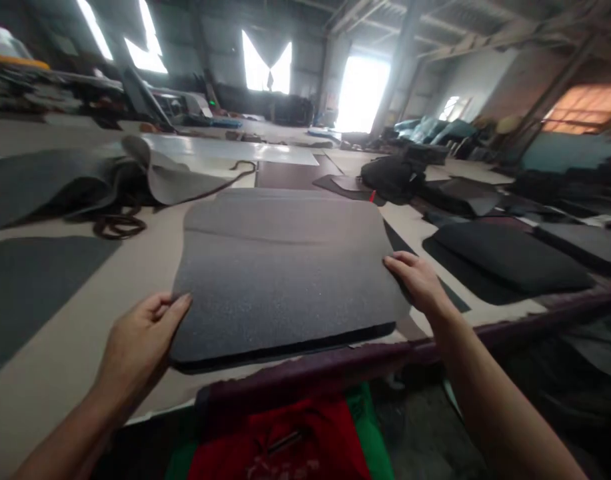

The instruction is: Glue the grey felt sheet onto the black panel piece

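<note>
A dark grey sheet of material [285, 273] with rounded corners lies in front of me on a stack of like pieces, whose dark edges show at the front. My left hand [145, 333] grips its left edge, thumb on top and fingers curled beneath. At the right edge, my right hand [415, 277] pinches the sheet between thumb and fingers. A faint crease runs across the sheet's upper part. The fingertips under the material are hidden.
The worktable [155, 267] has a pale top. Draped grey material [170, 173] and a brown coiled cord [119, 225] lie to the left. On the right are a stack of black pieces [505, 260] and a black bag [392, 179]. A red and green garment [285, 440] shows below the table edge.
</note>
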Available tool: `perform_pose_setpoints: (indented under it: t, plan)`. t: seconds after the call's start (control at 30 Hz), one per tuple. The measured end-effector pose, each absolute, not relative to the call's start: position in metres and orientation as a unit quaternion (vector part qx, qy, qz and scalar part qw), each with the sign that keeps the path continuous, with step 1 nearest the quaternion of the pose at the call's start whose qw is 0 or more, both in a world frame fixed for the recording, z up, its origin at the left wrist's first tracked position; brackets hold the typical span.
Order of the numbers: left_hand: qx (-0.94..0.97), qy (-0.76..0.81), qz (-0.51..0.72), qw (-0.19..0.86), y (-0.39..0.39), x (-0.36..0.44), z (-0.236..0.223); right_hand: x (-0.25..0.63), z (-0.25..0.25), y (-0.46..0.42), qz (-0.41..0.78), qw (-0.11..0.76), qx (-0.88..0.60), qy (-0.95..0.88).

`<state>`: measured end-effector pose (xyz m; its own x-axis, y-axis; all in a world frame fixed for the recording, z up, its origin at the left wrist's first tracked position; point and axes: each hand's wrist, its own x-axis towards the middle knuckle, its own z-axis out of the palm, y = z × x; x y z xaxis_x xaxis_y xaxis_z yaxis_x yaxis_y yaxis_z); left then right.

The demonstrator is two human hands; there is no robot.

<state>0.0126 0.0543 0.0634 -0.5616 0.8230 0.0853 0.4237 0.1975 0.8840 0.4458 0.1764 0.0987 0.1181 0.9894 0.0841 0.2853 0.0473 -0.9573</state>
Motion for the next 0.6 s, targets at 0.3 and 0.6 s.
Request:
perform_pose_setpoints:
  t: [0.3, 0.6]
  plan:
    - [0.424, 0.822, 0.357, 0.128, 0.050, 0.019, 0.069, 0.455, 0.054, 0.169, 0.340, 0.447, -0.597, -0.573]
    - [0.440, 0.864, 0.230, 0.083, 0.051, -0.005, 0.047, 0.446, 0.038, 0.180, 0.267, 0.416, -0.607, -0.623]
